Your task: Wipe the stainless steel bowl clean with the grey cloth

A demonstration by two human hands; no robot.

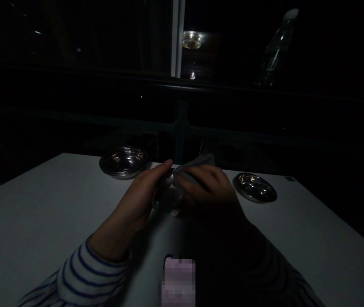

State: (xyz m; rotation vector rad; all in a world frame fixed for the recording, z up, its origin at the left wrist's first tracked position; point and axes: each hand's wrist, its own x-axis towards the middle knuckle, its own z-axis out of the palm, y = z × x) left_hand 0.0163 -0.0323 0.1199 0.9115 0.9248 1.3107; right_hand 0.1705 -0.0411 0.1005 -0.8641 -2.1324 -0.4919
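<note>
Above the middle of the white table, a shiny metal bowl is tilted between my hands. My left hand grips its left side, the thumb pointing up along the rim. A thin greyish cloth is bunched in my right hand, whose fingers curl over it and press it against the bowl. Shadow hides much of the bowl and my right fingertips. A stack of metal bowls stands at the table's far left edge, beyond my left hand. To the right of my right hand lies another shallow metal bowl.
A phone-like thing with a blurred-out screen lies near me on the white table. Past the table's far edge are a dark rail and a window. A clear plastic bottle stands at upper right. The surroundings are very dark.
</note>
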